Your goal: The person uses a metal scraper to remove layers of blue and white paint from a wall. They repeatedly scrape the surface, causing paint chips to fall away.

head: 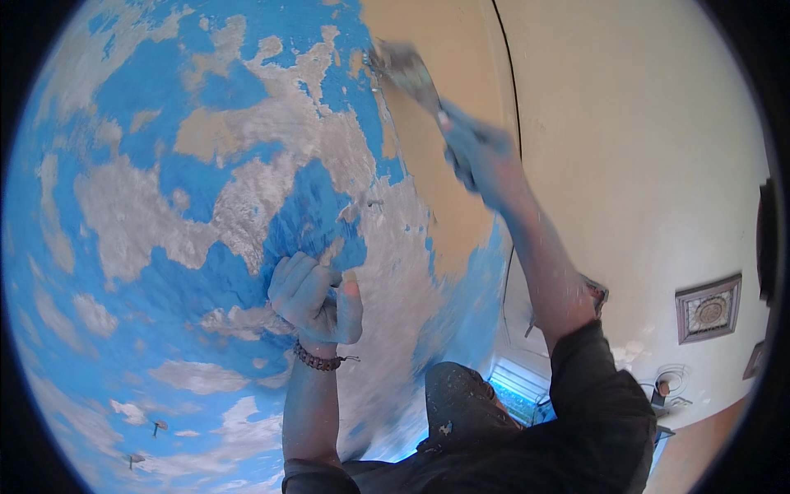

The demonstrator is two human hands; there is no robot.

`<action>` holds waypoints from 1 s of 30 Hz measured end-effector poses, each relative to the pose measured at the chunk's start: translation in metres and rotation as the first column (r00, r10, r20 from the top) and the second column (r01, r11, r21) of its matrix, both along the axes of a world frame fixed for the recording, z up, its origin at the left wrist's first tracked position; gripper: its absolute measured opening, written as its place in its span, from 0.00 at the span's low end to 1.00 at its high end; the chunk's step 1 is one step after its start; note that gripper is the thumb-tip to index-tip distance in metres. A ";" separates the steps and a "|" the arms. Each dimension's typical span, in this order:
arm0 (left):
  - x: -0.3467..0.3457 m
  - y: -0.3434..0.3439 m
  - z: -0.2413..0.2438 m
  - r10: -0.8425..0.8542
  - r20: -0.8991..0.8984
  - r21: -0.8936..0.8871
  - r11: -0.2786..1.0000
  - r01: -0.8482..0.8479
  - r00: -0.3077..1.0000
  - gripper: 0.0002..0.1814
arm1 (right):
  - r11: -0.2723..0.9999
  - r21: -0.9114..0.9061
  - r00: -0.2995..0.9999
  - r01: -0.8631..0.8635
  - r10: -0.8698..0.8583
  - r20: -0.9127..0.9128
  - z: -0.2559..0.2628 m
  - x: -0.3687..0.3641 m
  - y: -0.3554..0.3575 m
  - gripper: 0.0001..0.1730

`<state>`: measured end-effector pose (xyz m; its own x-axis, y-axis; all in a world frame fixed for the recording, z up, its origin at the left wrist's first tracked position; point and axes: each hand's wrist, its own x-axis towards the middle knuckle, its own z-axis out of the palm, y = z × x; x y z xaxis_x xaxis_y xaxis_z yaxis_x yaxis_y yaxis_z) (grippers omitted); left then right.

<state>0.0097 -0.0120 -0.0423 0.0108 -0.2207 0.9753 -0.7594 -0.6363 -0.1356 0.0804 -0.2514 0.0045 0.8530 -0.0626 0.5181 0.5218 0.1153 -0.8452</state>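
My right hand (484, 154) is raised and closed around the handle of a wide scraper (407, 71), blurred by motion. The scraper's blade lies at the ragged edge between blue paint and a tan strip of wall. The wall (241, 133) carries blue paint broken by grey and tan bare patches. My left hand (318, 299) is half curled near the blue wall, palm side partly towards me, with no tool visible in it; whether it touches the wall is unclear. A braided bracelet (318, 357) circles the left wrist.
A dark cable (514, 80) runs along the cream wall. Several hooks or nails stick out of the blue wall, one (375, 202) near the middle and another (159, 427) at lower left. A framed picture (708, 309) hangs at right, near a wire ornament (669, 383). A window (518, 392) shows low down.
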 end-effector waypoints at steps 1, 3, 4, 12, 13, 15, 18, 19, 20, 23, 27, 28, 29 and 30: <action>0.000 0.000 -0.001 0.004 -0.007 -0.006 1.000 -0.004 1.000 0.23 | 1.000 -0.012 0.999 0.000 0.001 0.038 0.016 0.003 -0.001 0.26; -0.003 0.006 0.001 0.015 -0.033 0.070 0.997 -0.013 0.999 0.22 | 0.999 -0.035 1.000 0.002 -0.001 0.023 0.015 0.002 -0.002 0.26; -0.004 0.010 0.003 0.024 -0.040 0.103 0.994 -0.020 0.999 0.21 | 0.999 -0.051 1.000 0.001 0.000 0.022 0.016 0.001 -0.003 0.26; -0.004 0.007 0.003 -0.027 -0.079 0.071 0.997 0.032 0.996 0.20 | 0.998 -0.050 0.998 0.041 -0.038 0.047 0.011 -0.005 -0.001 0.28; -0.004 0.007 0.003 -0.023 -0.083 0.065 0.997 0.029 0.996 0.20 | 0.997 -0.063 0.996 0.042 -0.037 0.079 0.024 -0.005 -0.002 0.29; -0.007 0.010 0.002 -0.031 -0.098 0.064 0.997 0.037 0.995 0.20 | 0.998 -0.067 0.999 0.022 -0.019 0.051 0.014 -0.006 -0.005 0.29; -0.007 0.010 0.003 -0.044 -0.093 0.064 0.997 0.050 0.995 0.20 | 0.999 -0.044 1.000 -0.008 0.008 0.003 -0.021 -0.012 -0.001 0.29; -0.006 0.008 0.004 -0.050 -0.088 0.062 0.997 0.056 0.995 0.20 | 0.999 -0.034 1.000 -0.017 0.016 -0.016 -0.026 -0.015 0.000 0.29; -0.006 0.007 0.005 -0.054 -0.083 0.056 0.997 0.058 0.995 0.20 | 0.997 -0.073 0.999 0.025 -0.027 -0.026 -0.021 -0.015 -0.002 0.30; -0.008 0.006 0.007 -0.033 -0.095 0.095 0.995 0.042 0.995 0.18 | 0.994 -0.088 0.993 0.068 -0.060 0.098 0.037 -0.010 0.000 0.30; -0.010 0.009 0.008 -0.048 -0.090 0.114 0.992 0.058 0.995 0.16 | 0.996 -0.081 0.998 0.039 -0.035 0.060 0.063 -0.008 -0.001 0.29; -0.011 0.012 0.010 -0.064 -0.082 0.108 0.991 0.072 0.995 0.16 | 0.996 -0.091 1.000 0.024 -0.022 0.017 0.047 -0.009 -0.001 0.28; -0.013 0.016 0.012 -0.051 -0.092 0.126 0.990 0.063 0.994 0.15 | 0.995 -0.096 1.000 -0.001 -0.001 -0.026 0.027 -0.009 0.000 0.27; -0.014 0.018 0.012 -0.050 -0.110 0.145 0.987 0.066 0.993 0.15 | 0.996 -0.084 0.998 -0.008 0.004 -0.057 -0.001 -0.010 -0.003 0.27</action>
<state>-0.0043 0.0058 -0.0307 0.0951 -0.3660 0.9257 -0.8097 -0.5694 -0.1420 0.0707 -0.2542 0.0036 0.8816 -0.0155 0.4718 0.4720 0.0454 -0.8804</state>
